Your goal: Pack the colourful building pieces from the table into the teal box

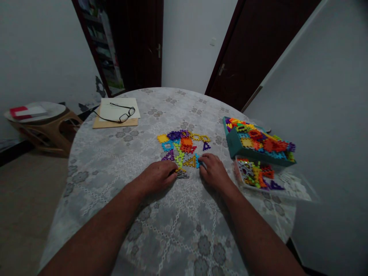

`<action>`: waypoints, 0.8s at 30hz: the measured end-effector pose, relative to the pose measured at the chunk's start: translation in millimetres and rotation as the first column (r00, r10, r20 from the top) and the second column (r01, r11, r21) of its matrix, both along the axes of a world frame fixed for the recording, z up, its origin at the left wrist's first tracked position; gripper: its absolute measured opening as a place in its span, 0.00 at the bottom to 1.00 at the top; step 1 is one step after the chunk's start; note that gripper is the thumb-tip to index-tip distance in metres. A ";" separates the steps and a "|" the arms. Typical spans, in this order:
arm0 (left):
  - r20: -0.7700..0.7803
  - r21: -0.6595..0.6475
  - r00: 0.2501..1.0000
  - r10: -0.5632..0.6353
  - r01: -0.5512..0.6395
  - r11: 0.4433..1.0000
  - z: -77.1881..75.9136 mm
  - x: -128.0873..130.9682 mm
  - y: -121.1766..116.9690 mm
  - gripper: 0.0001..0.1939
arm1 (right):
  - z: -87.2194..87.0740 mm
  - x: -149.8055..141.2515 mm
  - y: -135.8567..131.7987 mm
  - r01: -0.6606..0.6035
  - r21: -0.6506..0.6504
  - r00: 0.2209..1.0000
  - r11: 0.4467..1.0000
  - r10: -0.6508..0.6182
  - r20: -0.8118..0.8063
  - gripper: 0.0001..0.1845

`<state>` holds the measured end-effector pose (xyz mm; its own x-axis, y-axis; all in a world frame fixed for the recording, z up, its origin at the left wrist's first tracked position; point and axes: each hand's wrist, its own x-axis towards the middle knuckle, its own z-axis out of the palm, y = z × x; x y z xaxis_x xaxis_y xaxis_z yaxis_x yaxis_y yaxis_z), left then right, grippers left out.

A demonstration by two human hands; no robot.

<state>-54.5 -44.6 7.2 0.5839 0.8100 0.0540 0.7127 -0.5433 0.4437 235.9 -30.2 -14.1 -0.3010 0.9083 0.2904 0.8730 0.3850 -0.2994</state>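
Colourful interlocking plastic tiles lie in a flat cluster on the table, among them an orange square tile (186, 142), a dark purple tile (174, 135), a yellow square tile (162, 138) and a lime green tile (179, 155). My left hand (161, 173) is at the near left of the cluster, thumb and fingers closed around the edge of a yellow tile (180, 170). A grey tile (182, 175) lies just below it. My right hand (213, 169) is at the right side, its curled fingers on a blue tile (197, 161) beside a yellow-orange triangle tile (190, 161).
To the right stand a teal box (234, 142) heaped with tiles and a clear plastic tray (240, 180) holding more. Black-framed glasses (124, 117) rest on papers (106, 109) at the far left. A patterned cloth covers the round table (161, 230). A small stool (43, 132) stands left.
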 end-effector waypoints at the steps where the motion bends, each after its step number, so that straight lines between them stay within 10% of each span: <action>1: 0.005 -0.003 1.000 0.004 -0.004 1.000 0.2 0.4 0.2 0.09 | 0.4 1.7 0.1 0.016 -0.034 0.999 0.999 -0.014 0.042 0.14; 13: 0.083 0.018 0.992 0.097 -0.099 0.995 -6.7 -3.3 5.5 0.10 | 28.6 -10.4 -30.3 -0.134 -0.117 0.963 0.984 0.157 0.220 0.01; 19: 0.059 0.018 0.994 0.094 -0.095 0.995 -5.2 0.5 3.0 0.09 | 17.8 -46.9 -37.1 -0.380 -0.059 0.908 0.923 0.384 0.169 0.05; 24: 0.092 0.022 0.993 0.075 -0.077 0.997 -5.7 0.9 3.9 0.11 | 5.1 -62.0 -31.4 -0.345 -0.065 0.914 0.936 0.351 0.202 0.09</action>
<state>-53.6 -40.7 1.5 0.5125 0.8495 0.1252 0.7098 -0.5012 0.4949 173.9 -61.6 -9.1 -0.6504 0.7417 0.1639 0.7286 0.6702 -0.1415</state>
